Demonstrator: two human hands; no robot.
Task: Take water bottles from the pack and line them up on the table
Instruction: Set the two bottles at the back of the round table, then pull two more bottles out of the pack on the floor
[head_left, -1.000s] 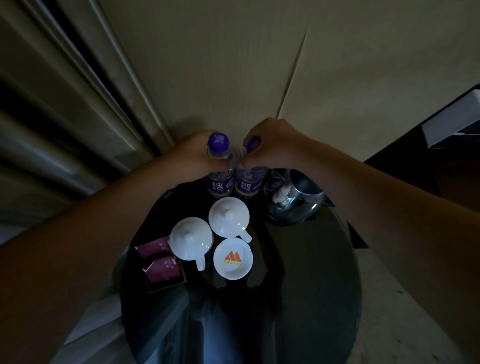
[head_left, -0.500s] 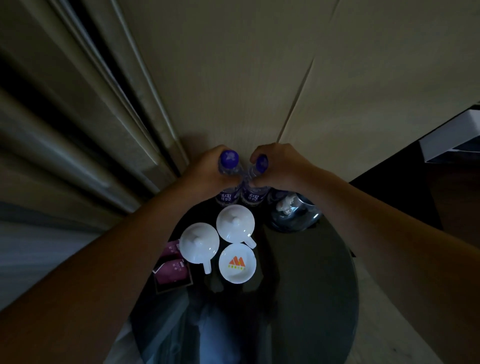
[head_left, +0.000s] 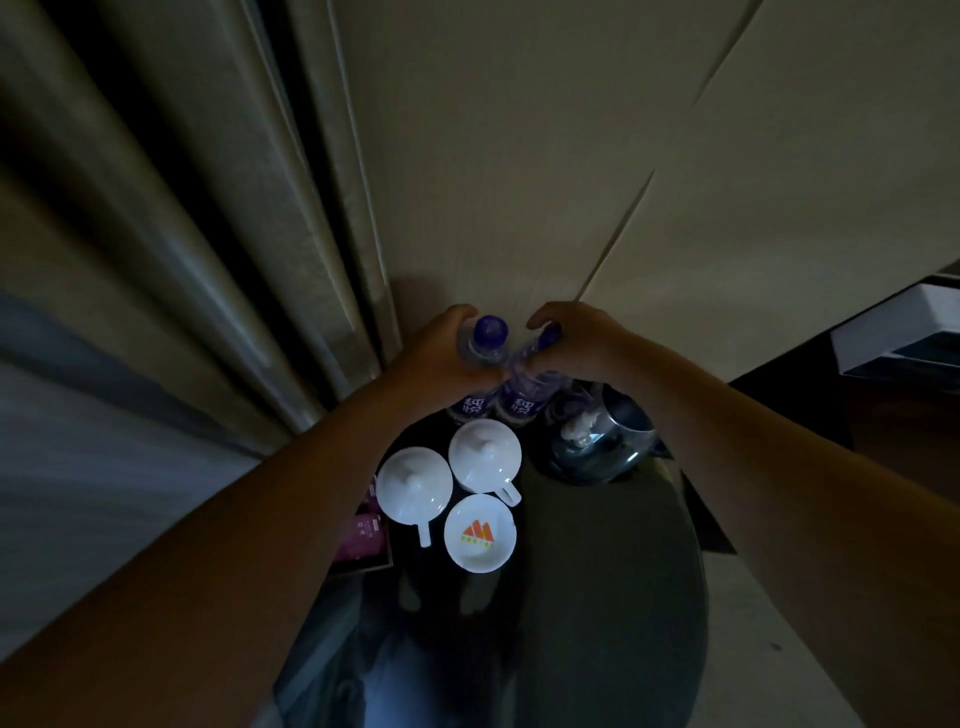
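Note:
Two clear water bottles with purple caps and purple labels stand side by side at the far edge of a dark round glass table (head_left: 613, 597), close to the wall. My left hand (head_left: 441, 358) is wrapped around the neck of the left bottle (head_left: 475, 408), whose cap shows fully. My right hand (head_left: 576, 343) grips the top of the right bottle (head_left: 522, 402) and covers most of its cap. The right bottle leans slightly toward the left one. No pack is visible.
Two lidded white cups (head_left: 414, 486) (head_left: 484, 456) and a white dish with an orange logo (head_left: 480, 532) sit just in front of the bottles. A steel kettle (head_left: 602, 441) stands to the right, purple packets (head_left: 363, 535) to the left. A curtain (head_left: 182, 234) hangs on the left.
The view has tilted upward, so the hands and table sit lower in the frame. Both hands keep their grip on the bottle tops; the right bottle now leans a little more.

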